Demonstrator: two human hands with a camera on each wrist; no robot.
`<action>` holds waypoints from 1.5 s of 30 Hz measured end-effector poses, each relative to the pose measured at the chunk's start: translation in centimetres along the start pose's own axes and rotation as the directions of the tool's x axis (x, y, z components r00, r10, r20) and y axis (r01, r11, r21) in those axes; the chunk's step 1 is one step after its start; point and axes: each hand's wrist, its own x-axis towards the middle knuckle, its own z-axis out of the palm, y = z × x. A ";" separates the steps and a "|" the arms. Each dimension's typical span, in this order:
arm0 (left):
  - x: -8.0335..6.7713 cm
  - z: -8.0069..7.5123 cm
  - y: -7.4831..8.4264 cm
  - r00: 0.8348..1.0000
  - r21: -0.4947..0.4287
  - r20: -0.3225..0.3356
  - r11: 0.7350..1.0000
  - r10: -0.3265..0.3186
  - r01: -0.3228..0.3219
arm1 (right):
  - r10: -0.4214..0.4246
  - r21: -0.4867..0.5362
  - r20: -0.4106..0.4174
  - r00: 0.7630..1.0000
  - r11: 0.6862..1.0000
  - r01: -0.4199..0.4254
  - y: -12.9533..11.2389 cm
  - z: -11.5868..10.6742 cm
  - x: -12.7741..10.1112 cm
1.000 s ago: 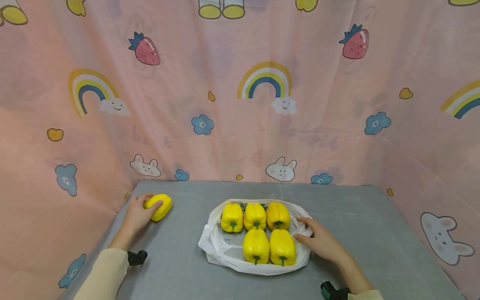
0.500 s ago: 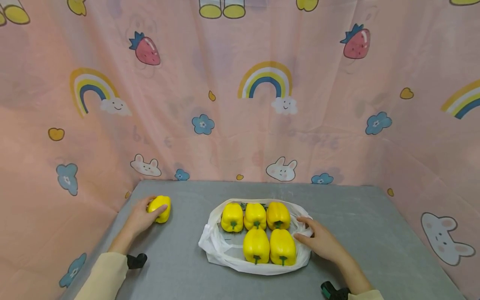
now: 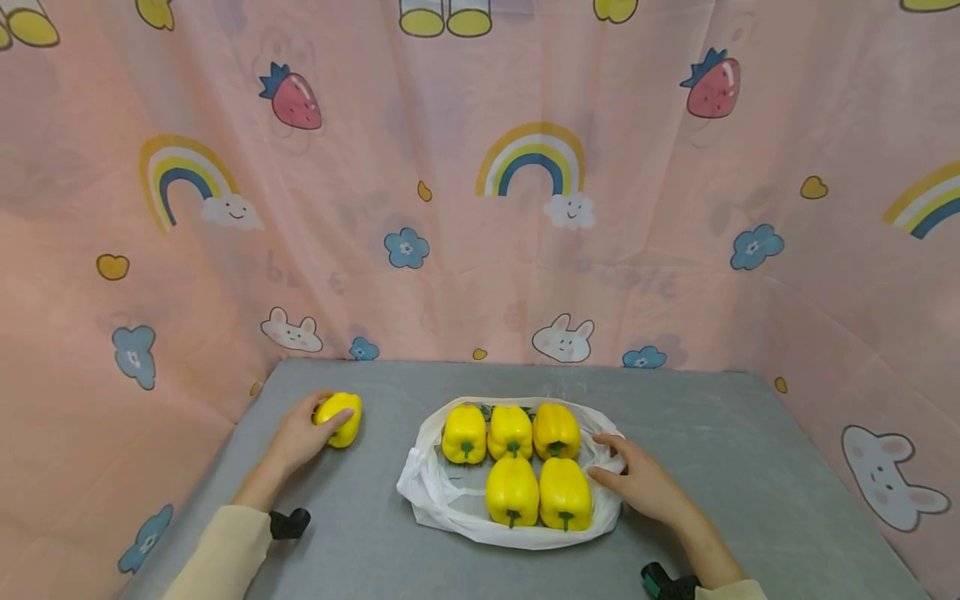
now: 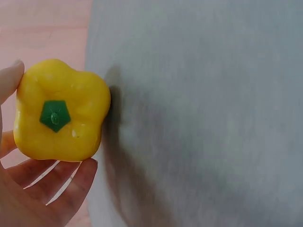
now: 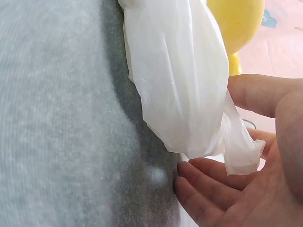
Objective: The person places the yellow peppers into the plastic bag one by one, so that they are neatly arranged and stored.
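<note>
Between the thumb and fingers of my left hand [image 3: 294, 437] is a yellow bell pepper [image 3: 348, 432], held near the table's left side. The left wrist view shows its green stem end [image 4: 55, 115] facing the camera, with fingertips along its lower side. A white plastic bag [image 3: 422, 487] lies spread wide at the middle, its rim rolled down. Inside it are several yellow bell peppers [image 3: 512, 492], three in a back row and two in front, with a gap at front left. My right hand [image 3: 647, 482] holds the bag's right rim, thumb inside and fingers outside.
The grey tabletop [image 3: 750, 467] runs back to a pink printed curtain [image 3: 660, 250], which also hangs along both sides. Black wrist devices sit at the left cuff [image 3: 290, 524] and the right cuff [image 3: 666, 583].
My left hand has moved right with the bell pepper, turning it more upright along the way. My right hand and the bag have stayed in place.
</note>
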 end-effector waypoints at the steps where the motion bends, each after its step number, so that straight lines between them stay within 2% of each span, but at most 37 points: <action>1: 0.0 0.2 0.2 1.000 -0.002 -0.001 1.000 0.005 -0.005 | 0.000 -0.001 0.000 1.000 1.000 0.000 0.0 0.0 0.0; 13: -0.4 2.2 2.6 0.998 -0.026 -0.011 0.998 0.060 -0.060 | -0.013 0.008 0.000 1.000 1.000 0.013 -0.1 -0.1 -0.1; 20: -0.8 3.0 4.4 0.996 -0.030 -0.003 0.995 0.092 -0.092 | -0.006 0.003 0.003 1.000 1.000 0.006 -0.1 -0.1 -0.1; 34: -2.5 3.4 8.5 0.987 -0.054 -0.014 0.985 0.162 -0.163 | -0.007 0.012 0.012 1.000 1.000 0.007 -0.4 -0.3 -0.1; 45: -3.7 3.5 10.6 0.974 -0.094 -0.014 0.970 0.224 -0.225 | -0.023 -0.002 0.001 1.000 1.000 0.023 -0.2 -0.3 -0.2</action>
